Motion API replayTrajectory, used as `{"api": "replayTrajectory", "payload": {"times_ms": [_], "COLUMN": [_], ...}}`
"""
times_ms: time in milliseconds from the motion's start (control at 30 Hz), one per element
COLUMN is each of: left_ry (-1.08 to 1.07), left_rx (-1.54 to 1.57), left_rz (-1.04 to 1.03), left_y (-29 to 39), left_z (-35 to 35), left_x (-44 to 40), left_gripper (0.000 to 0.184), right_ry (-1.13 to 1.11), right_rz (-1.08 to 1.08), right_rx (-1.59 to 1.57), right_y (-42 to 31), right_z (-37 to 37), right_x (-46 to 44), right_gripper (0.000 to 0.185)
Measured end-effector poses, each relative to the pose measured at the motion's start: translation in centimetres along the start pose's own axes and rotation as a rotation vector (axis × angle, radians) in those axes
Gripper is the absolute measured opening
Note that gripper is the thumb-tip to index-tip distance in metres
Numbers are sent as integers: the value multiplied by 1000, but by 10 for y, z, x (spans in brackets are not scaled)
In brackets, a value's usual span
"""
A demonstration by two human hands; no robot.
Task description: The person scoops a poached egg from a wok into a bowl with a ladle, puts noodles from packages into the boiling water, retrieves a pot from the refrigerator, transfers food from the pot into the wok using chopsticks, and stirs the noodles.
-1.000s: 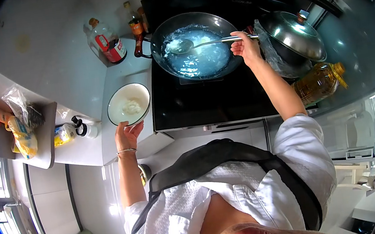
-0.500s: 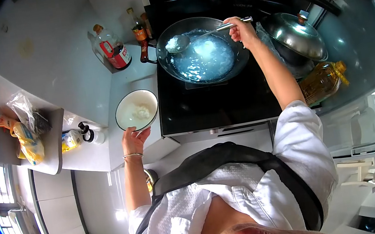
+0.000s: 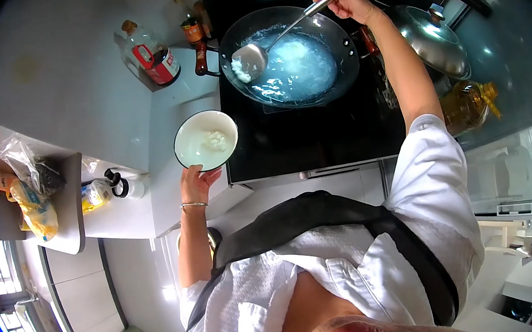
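Observation:
My left hand (image 3: 195, 185) grips the lower rim of a white bowl (image 3: 188, 132) with a dark edge, thumb over the rim. A white lumpy mass and some cloudy liquid lie in the bowl, which is beside the wok's lower left. With my right hand (image 3: 345, 4) I hold a metal wok spatula (image 3: 252, 60) by its handle, closed around it. White lumps (image 3: 240, 70) sit at the left side of the blade, inside the dark wok (image 3: 346, 71). Cloudy, bubbling liquid (image 3: 294, 71) fills the bottom of the wok, with a pale patch in the middle.
The wok stands on a black stove (image 3: 316, 139). A lidded metal pot (image 3: 430, 37) and an oil bottle (image 3: 470, 105) are on the right. A red-labelled jug (image 3: 158, 62) and a sauce bottle (image 3: 190, 25) stand at the back left. A shelf with bags (image 3: 36, 206) juts out at left.
The bowl has moved right and up, closer to the wok. My right hand has risen slightly, and the spatula is tilted more steeply, with its blade turned and lumps at its left edge.

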State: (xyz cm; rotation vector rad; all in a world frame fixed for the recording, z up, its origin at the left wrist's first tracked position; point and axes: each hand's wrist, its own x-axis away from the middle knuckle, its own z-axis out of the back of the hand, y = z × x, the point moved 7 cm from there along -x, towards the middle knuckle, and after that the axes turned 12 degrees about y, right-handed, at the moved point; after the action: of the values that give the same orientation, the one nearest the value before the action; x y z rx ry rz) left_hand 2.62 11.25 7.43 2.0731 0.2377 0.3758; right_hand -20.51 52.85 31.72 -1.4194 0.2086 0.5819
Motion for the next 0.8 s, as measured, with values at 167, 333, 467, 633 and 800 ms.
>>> {"api": "replayTrajectory", "payload": {"times_ms": [167,333,467,633,800], "left_ry": [-23,-38,-18,2,-10], "left_rx": [-39,-36,-39,1,1], "left_rz": [-4,-12,10,18,10], "left_y": [-5,-8,-9,-11,-12], "left_z": [-2,-3,4,14,21], "left_x": [-6,-10,-18,-31,-41], "left_gripper": [40,41,41,34,29], "right_ry": [-34,-60,-42,-66,-193], "right_rz": [-68,-216,-254,-245,-70], "right_rx": [-120,-338,-450,-614,-573], "right_y": [21,48,62,64,-1], "right_z": [8,10,2,-10,-57], "right_x": [-2,12,23,46,84], "right_gripper": [26,28,28,29,28]}}
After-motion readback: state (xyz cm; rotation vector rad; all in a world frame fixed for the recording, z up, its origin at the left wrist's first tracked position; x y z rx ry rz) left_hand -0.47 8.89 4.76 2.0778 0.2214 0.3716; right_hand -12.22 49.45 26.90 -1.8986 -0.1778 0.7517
